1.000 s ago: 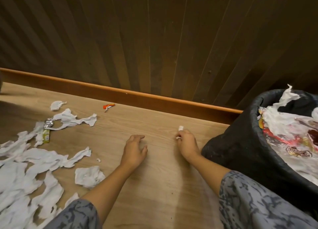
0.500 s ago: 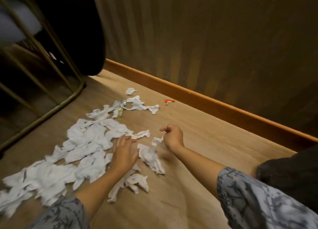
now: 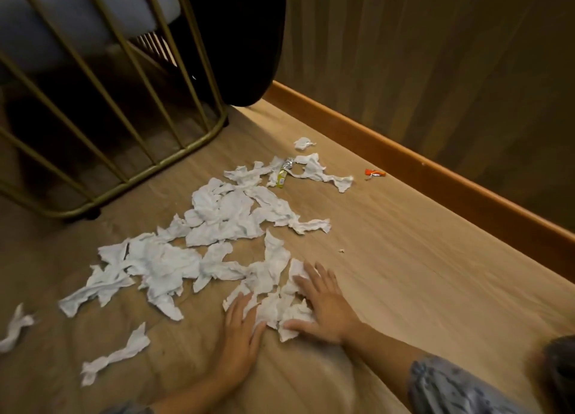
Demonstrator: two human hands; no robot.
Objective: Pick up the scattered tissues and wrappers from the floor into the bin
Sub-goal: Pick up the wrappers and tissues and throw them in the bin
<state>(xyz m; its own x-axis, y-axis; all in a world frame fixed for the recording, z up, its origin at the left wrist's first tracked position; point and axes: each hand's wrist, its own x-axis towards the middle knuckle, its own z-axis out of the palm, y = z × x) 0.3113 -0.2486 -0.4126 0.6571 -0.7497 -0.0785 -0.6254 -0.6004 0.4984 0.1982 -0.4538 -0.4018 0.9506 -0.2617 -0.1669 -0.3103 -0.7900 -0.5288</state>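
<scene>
1. Hands: left hand (image 3: 241,329) and right hand (image 3: 323,304) lie flat, fingers spread, gripping nothing, flanking a tissue clump (image 3: 281,312); thin shreds may slip out when scooped.
2. Beyond that clump, the tissue spread (image 3: 224,214) could tear.
3. Farthest from it, the orange wrapper (image 3: 374,173) risks being overlooked.

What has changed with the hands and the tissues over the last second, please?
Both hands came away from the bare floor beside the bin and moved left to the tissue pile. The left hand and right hand now lie flat with fingers spread, pressing a clump of tissues together between them; nothing is lifted yet. The orange wrapper by the skirting and the yellow wrapper lie where they were.
</scene>
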